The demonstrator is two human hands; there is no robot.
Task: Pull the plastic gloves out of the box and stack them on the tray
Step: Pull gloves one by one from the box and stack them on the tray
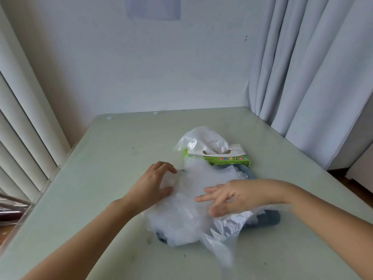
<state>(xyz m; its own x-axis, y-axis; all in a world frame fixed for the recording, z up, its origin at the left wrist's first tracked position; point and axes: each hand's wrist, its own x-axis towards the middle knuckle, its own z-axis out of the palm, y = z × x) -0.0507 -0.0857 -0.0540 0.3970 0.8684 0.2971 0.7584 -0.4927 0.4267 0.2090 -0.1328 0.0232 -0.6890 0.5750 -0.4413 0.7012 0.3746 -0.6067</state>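
Lower centre, the pile of gloves (181, 215) sits heaped on the grey-blue tray (270, 219), spilling over its near edge. Our right hand (228, 197) lies flat on top, fingers straight; our left hand (155, 182) rests at the pile's left edge, fingers arched apart, pinching nothing we can see. Further back, the green box (230, 159) has the next glove (203, 140) poking out. Featherlight, floppy, clingy stuff, so we'd pinch that tuft low, right by the slot.

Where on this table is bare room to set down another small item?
Bare table lies left of the glove pile, toward the blinds, and in the far strip between the box and the wall. The middle is crowded: left hand and right hand touch the pile covering the tray.
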